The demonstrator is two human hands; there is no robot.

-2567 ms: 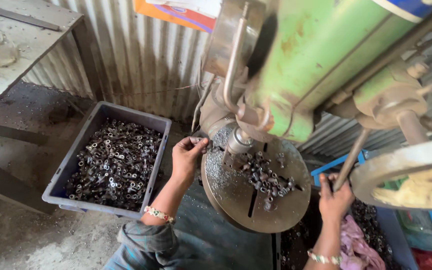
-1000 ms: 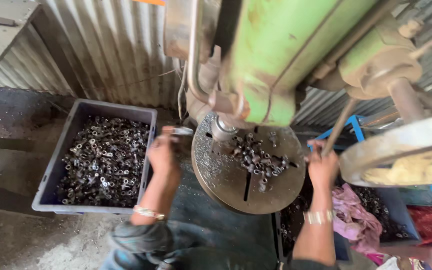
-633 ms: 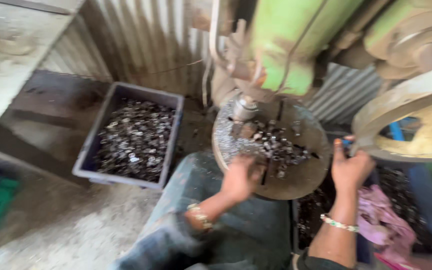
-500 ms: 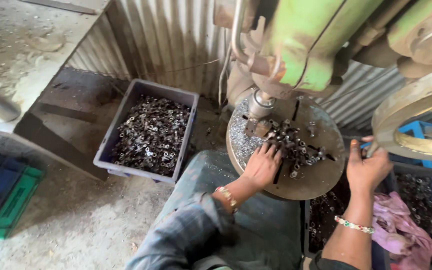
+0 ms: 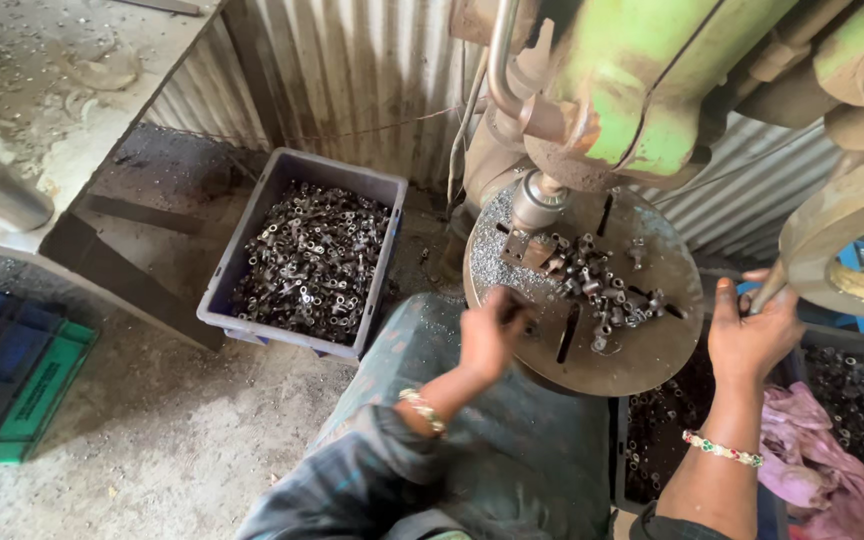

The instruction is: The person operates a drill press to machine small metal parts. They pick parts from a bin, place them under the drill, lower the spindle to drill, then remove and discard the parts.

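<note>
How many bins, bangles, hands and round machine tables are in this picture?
Grey bins of small metal parts: 1, the grey bin
Round metal tables on the green machine: 1, the round table
Hands: 2, the left hand and the right hand
Wrist bangles: 2, left bangle, right bangle
Total: 6
</note>
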